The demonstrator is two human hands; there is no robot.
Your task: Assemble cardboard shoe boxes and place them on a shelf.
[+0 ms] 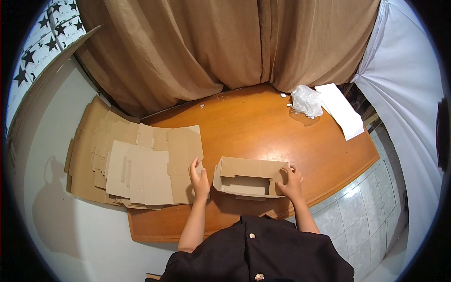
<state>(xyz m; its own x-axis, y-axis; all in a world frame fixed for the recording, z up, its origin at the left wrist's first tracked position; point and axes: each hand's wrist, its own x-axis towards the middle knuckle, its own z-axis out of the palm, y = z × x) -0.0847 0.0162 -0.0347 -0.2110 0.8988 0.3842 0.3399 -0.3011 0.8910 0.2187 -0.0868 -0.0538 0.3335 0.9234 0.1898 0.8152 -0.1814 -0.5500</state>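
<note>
A partly folded cardboard box (254,168) stands on the table in front of me, its top open and its inside showing. At its right end, my right hand (292,184) grips the end wall, thumb on the inner side and fingers curled over the outer side. My left hand (200,182) is off the box's left end, with thumb and fingers apart and nothing between them. Beside that hand, on the left, lies a pile of flat cardboard blanks (149,174), overlapping one another.
The brown wooden table (244,120) has a curved right edge above a tiled floor (364,209). A crumpled clear plastic bag (307,101) and a white sheet (341,113) lie at the far right. Brown curtains (216,42) hang behind; a white wall (51,155) borders the left.
</note>
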